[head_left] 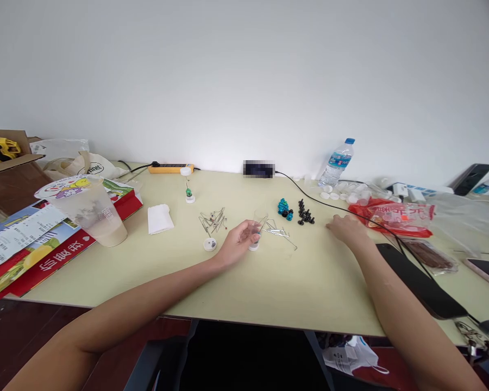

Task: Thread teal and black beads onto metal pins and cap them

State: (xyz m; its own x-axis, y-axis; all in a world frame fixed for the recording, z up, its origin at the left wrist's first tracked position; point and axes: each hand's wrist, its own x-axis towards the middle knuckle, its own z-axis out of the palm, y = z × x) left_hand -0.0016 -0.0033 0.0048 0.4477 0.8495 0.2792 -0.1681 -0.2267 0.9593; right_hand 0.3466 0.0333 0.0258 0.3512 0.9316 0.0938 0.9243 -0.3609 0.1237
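My left hand (pixel 241 240) is closed round a clear tube (pixel 259 217) with a white round base (pixel 254 246), standing near the middle of the table. Thin bent metal rods (pixel 277 232) lie just right of it. My right hand (pixel 346 229) rests with curled fingers on the table, right of the small black pieces (pixel 305 213); what its fingers hold, if anything, is hidden. Blue-green beads (pixel 283 206) are heaped beside the black pieces. Left of my left hand are several metal pins (pixel 214 220) and a white cap (pixel 209 244) with dark specks.
A capped clear tube (pixel 188 184) with green inside stands farther back. White paper (pixel 160 219) and a milky drink cup (pixel 101 217) are leftward. Rightward are a water bottle (pixel 337 164), white caps (pixel 352 192), a red packet (pixel 395 216), a cable and a black pad (pixel 424 285).
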